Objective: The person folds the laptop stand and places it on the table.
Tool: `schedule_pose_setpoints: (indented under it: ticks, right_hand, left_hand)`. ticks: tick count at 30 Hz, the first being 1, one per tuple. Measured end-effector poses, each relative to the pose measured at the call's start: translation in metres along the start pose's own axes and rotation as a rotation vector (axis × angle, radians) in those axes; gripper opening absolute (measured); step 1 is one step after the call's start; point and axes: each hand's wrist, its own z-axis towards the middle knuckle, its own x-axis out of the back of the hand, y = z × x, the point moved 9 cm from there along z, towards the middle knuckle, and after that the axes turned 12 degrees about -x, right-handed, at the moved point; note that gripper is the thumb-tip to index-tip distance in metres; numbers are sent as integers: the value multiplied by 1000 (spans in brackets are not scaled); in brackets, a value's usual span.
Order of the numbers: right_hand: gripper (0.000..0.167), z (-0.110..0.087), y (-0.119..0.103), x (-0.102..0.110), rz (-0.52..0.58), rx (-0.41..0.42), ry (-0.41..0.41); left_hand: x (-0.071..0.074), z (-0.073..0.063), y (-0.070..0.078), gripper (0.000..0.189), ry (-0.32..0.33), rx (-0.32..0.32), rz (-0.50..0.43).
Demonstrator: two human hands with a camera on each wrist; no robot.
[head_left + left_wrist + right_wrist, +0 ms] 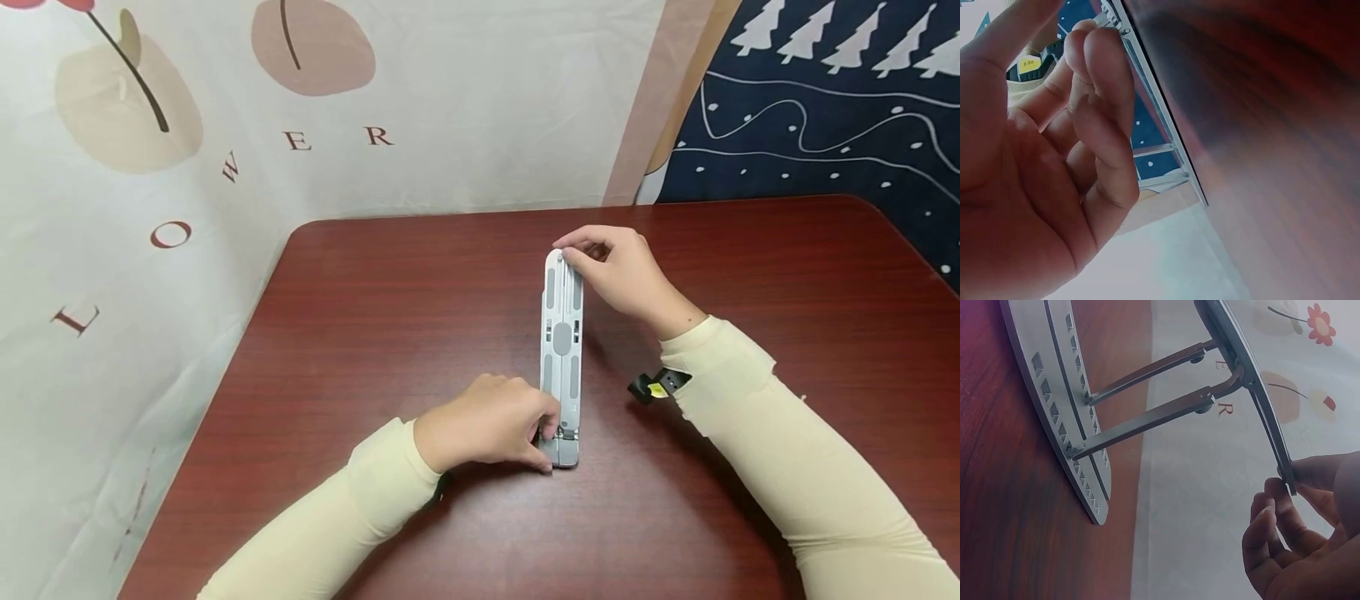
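I have the silver metal folding stand with grey pads (562,338) standing part-opened near the middle of the dark red wood-grain table (337,333), running lengthwise away from me. My left hand (491,421) grips its near, hinged end, fingertips over the panel and thumb at the corner. My right hand (622,271) pinches the far tip of the raised panel between thumb and fingers. From the right wrist I see the slotted base plate (1067,412) on the wood, with two metal struts (1141,423) reaching up to that panel and an open gap between them.

For sideways room, I have wide stretches of tabletop left and right of the stand; both side edges lie well apart from it. The far edge is nearer, with the white printed cloth (465,108) rising behind it. The black device with a yellow label (660,386) juts from my right cuff, beside the stand.
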Motion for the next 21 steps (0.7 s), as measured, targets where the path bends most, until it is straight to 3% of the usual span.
schedule_pose_setpoints:
  ticks: [21]
  right_hand:
    - [17,-2,-2,4,-56,14,4]
  left_hand:
    - [1,8,13,39,9,-15,94]
